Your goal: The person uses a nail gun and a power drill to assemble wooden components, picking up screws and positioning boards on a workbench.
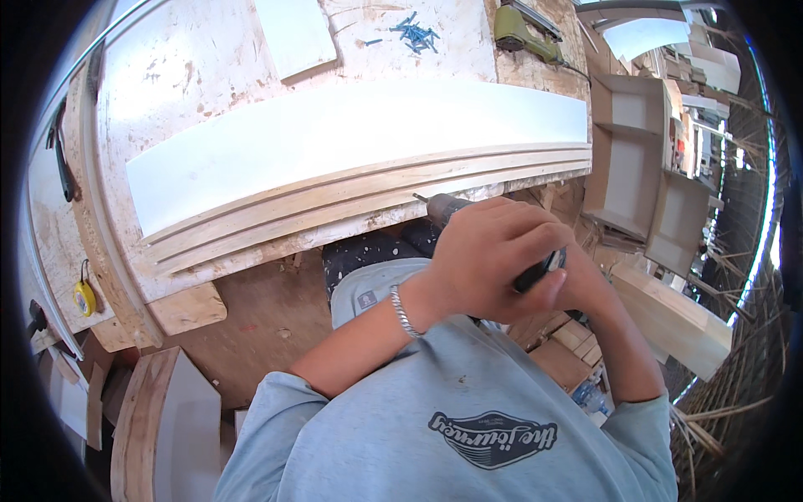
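Observation:
A power drill [446,208] with a thin bit points up and left, its tip close to the near edge of the worktable. My left hand [493,259], a metal bracelet at its wrist, is closed over the drill's body; a black part shows between fingers and thumb. My right hand [579,272] meets the drill behind the left one, which hides its fingers. Just beyond the bit lie several narrow wooden strips [368,188] side by side. They run along the near edge of a long white panel [360,121].
Blue screws [416,35] lie in a pile beside a smaller white board [294,33] on the worktable [184,75]. A green nail gun [523,33] rests at the far right. At left is a yellow tape measure [84,297]. Box frames [627,159] stand right.

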`<state>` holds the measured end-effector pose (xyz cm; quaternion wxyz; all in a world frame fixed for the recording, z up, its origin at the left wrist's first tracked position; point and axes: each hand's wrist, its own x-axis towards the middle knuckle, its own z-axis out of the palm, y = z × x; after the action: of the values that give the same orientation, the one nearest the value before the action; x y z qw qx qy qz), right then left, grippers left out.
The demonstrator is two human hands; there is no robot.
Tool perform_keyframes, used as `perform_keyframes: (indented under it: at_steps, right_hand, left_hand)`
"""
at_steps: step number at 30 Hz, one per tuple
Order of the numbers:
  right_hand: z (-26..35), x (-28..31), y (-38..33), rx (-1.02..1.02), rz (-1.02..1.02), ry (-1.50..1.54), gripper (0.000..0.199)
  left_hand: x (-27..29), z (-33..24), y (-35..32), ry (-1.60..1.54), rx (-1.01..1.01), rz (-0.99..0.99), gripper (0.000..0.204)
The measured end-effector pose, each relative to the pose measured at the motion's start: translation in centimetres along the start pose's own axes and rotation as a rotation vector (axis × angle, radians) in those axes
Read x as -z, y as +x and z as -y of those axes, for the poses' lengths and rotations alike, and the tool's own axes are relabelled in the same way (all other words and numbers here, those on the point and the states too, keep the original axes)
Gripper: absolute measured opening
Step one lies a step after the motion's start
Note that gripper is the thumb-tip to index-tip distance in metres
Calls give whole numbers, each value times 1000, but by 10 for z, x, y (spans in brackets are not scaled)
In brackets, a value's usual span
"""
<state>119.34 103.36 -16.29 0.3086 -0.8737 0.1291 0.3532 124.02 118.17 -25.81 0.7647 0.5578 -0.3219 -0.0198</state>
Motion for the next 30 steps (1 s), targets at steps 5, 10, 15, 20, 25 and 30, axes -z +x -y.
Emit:
perform_keyframes:
  at_steps: [5,10,15,20,25,30]
  right_hand:
    - [-58,-16,-24,44,-33,157,49]
    - [-113,-20,-55,21,-99,136,40]
    - [-159,-29,-73,50,-282,186,34]
    - [-201,-27,-78,60,-257,289,34]
    - [-267,-53,-74,130,-273,438,47]
    - [-240,-20,-70,201,-97,848,56]
  left_hand:
    - [57,55,-42,646,202,81,64]
    - [67,89,-53,1108,388,372,103]
    - [55,93,-11,1191,477,517,110]
    - [107,170,76,1307,206,219,46]
    - [118,205,122,1402,516,343,22]
    - [104,202,82,1225,423,136,23]
